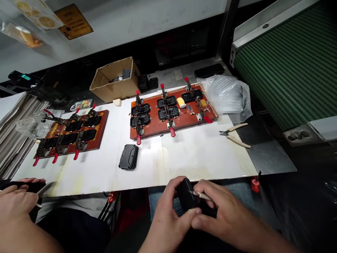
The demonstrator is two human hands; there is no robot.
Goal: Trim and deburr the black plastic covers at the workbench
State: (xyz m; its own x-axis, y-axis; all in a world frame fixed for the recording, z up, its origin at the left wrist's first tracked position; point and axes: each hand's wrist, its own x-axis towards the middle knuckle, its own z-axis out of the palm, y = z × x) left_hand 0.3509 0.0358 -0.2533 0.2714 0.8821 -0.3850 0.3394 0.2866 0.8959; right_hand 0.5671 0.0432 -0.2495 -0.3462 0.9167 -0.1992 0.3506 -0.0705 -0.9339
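- The part (187, 197) was between the hands, at the near edge of the desk (195, 158).
- Left hand (170, 212) was clamped on the part; right hand (223, 207) was closed on the tool (204, 196), tip at the part.
- Judged: the work called for firm bracing and light strokes — tip angled away from the left hand.
- Count was two jigs (156, 126) — six red handles (172, 132) each — one stack (128, 156), one nippers (238, 140), one box (113, 92).

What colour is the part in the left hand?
The part is black, seen in the head view, the only one.
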